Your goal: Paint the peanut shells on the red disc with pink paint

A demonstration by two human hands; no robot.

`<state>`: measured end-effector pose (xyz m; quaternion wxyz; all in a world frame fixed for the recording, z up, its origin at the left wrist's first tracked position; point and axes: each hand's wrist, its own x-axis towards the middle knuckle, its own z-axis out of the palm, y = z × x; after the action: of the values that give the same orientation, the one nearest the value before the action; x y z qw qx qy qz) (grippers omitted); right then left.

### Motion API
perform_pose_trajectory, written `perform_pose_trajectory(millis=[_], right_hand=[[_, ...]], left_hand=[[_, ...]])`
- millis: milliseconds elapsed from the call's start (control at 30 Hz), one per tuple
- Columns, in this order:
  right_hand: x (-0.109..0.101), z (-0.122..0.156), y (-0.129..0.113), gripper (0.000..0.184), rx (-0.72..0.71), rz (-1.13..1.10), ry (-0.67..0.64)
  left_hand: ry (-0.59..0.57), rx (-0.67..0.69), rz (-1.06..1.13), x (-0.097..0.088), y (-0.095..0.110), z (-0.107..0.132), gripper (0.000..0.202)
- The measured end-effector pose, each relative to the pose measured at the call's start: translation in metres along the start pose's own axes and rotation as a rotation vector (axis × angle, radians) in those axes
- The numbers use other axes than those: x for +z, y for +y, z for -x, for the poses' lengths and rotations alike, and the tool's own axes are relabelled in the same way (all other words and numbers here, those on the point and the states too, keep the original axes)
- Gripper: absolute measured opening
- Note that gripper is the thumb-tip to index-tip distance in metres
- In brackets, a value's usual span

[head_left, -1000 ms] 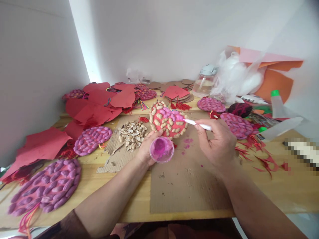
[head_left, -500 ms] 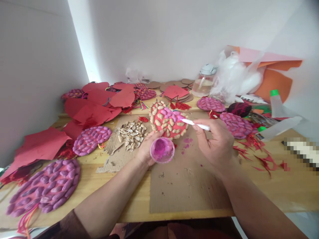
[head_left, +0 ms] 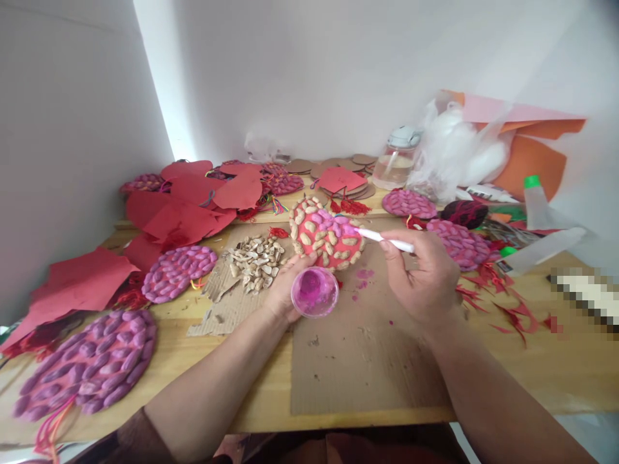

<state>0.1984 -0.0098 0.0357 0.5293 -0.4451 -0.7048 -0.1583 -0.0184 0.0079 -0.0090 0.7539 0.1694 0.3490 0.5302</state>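
My left hand [head_left: 286,290] is closed around a clear plastic cup [head_left: 315,293] with purple paint inside, and its fingers also grip the lower edge of a red peanut-covered plaque [head_left: 325,240]. Some peanuts at the plaque's upper middle are bright pink-purple; the others are bare tan. Pinched in my right hand [head_left: 420,270] is a white-handled paintbrush [head_left: 389,241], its tip touching a pink peanut on the plaque's right side. Below lies a cardboard sheet [head_left: 367,361] spotted with purple paint.
Peanut shells [head_left: 256,261] are heaped on cardboard to the left. Finished-looking purple plaques [head_left: 91,361] and red paper pieces [head_left: 178,212] lie along the left. At the back right stand a water jar [head_left: 394,164], a white plastic bag [head_left: 449,151] and green-capped bottles [head_left: 534,200].
My right hand and the brush have shifted slightly to the right along the plaque. The left hand, cup and plaque hold nearly the same place.
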Motion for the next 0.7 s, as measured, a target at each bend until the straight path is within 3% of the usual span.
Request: perform_pose_trajectory(millis=[167,700], right_hand=[[0.0005,0.0001,0.0003,0.007,0.030,-0.027,-0.005],[-0.0007,-0.0015,0.0014,0.005,0.032,0.001,0.016]], left_hand=[[0.015,0.043,-0.090,0.0002,-0.0009,0.0005,0.030],[0.051,0.024,-0.048,0.0042,0.0029,0.0036,0.026]])
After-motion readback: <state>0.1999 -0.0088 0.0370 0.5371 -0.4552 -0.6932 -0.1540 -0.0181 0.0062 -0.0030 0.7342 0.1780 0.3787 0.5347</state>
